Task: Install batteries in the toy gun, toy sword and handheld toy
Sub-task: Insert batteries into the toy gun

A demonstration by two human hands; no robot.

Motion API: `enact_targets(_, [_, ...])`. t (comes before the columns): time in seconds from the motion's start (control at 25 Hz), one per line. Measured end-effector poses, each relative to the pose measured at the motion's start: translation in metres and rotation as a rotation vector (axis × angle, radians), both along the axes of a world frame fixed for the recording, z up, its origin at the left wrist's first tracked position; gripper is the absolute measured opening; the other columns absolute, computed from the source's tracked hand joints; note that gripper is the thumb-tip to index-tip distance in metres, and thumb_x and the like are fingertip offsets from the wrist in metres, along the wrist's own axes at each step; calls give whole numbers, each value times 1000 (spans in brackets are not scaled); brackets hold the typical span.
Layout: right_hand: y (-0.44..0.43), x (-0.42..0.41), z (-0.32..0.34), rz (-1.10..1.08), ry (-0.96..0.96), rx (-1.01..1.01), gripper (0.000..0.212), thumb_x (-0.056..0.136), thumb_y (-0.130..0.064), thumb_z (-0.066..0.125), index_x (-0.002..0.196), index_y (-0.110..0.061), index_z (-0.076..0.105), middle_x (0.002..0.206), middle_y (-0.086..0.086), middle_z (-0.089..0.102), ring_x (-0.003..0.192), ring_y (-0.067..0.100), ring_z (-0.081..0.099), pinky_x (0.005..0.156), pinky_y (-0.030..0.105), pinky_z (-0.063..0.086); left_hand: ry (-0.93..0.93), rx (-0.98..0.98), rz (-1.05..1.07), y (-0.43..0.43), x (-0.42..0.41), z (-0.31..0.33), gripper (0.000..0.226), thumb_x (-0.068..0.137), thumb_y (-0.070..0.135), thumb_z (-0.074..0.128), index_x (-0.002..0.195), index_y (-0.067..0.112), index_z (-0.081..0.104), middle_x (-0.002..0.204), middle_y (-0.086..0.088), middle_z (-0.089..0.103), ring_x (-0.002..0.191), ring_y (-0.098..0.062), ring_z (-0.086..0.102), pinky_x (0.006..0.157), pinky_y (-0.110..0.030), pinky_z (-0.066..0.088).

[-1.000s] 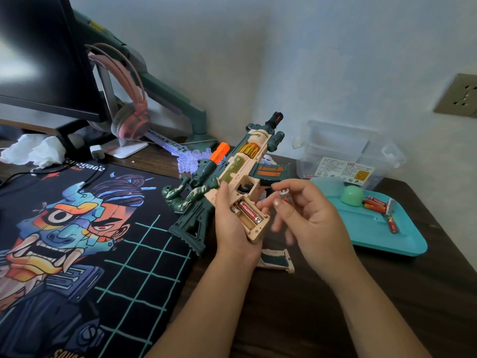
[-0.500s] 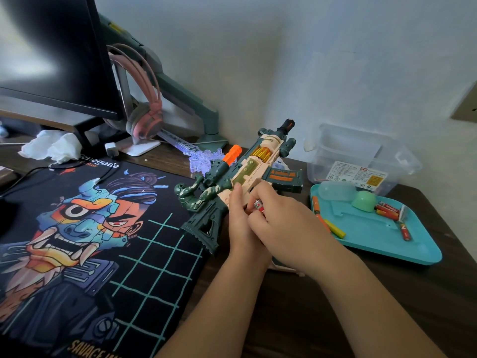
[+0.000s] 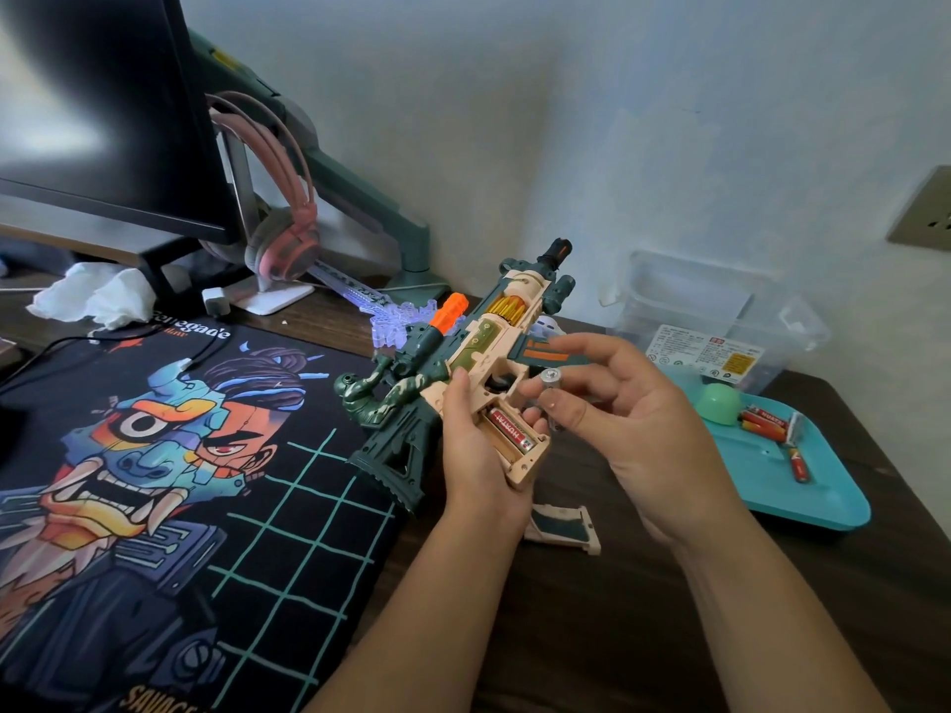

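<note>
1. Left hand (image 3: 478, 455) is wrapped round the grip of the gun (image 3: 494, 331) at frame centre. Gun is tilted, muzzle toward upper right, stock low left at the mat (image 3: 154, 455) edge.
2. Right hand (image 3: 633, 419) sits just right of the gun, thumb and fingertips pinching a battery (image 3: 550, 380), its metal end facing the camera. Battery is near the gun body, above the bay. Can't tell if the 2 hands touch.
3. Bay (image 3: 520, 455) in the grip is open, with 1 red cell (image 3: 512, 429) seated inside.
4. Cover (image 3: 563, 524) lies on the desk (image 3: 669, 635) just below the gun.
5. Sword (image 3: 396, 326), clear blue-violet, lies behind the gun, partly hidden by it.
6. Tray (image 3: 803, 501) at right holds loose cells (image 3: 767, 424) and a green dome (image 3: 720, 401). Clear bin (image 3: 720, 321) stands behind it by the wall.
7. Monitor (image 3: 103, 120) is upper left, with headphones (image 3: 283, 239) hung beside it.
</note>
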State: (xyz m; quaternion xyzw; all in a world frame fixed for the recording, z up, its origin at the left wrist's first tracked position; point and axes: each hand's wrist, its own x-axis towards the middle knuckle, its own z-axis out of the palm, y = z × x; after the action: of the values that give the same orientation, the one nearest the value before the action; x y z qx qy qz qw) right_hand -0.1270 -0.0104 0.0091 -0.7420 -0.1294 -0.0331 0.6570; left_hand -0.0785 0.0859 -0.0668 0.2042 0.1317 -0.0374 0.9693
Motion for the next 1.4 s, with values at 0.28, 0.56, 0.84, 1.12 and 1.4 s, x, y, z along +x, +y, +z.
enact_targets(0.28, [6, 19, -11, -166, -108, -361, 19, 84, -17, 71, 96, -31, 65, 88, -14, 69, 85, -2, 65, 69, 17, 54, -31, -2, -17, -4, 0, 1, 47, 97, 46, 51, 127, 14, 66, 125, -13, 68, 117, -31, 63, 108, -48, 41])
enact_targets(0.56, [20, 32, -17, -80, -313, -835, 12, 84, -31, 69, 95, -36, 69, 90, -17, 55, 90, 2, 46, 73, 14, 37, -82, -23, -20, -2, 0, 1, 45, 99, 46, 44, 109, 11, 71, 92, -6, 74, 87, -20, 73, 78, -32, 57])
enact_targets(0.84, [18, 29, -46, -213, -488, -828, 15, 83, -27, 71, 97, -27, 76, 89, -7, 48, 89, 5, 43, 72, 11, 33, -86, 4, -62, 0, -2, 2, 48, 99, 49, 43, 112, 9, 67, 89, -7, 73, 79, -20, 73, 64, -27, 58])
enact_targets(1.12, [18, 14, -58, -262, -175, -520, 13, 87, -32, 65, 91, -44, 64, 100, -18, 48, 92, -7, 50, 72, 5, 42, -15, 125, -76, 0, -5, 2, 55, 90, 53, 58, 117, 6, 71, 101, -12, 71, 86, -25, 70, 75, -33, 59])
enact_targets(1.4, [-43, 10, -43, -83, 112, -859, 10, 89, -33, 62, 87, -44, 59, 96, -22, 57, 93, -4, 52, 73, 16, 41, -58, 166, 26, 13, 3, 8, 35, 98, 46, 50, 105, 15, 65, 71, -8, 65, 51, -15, 58, 47, -23, 49])
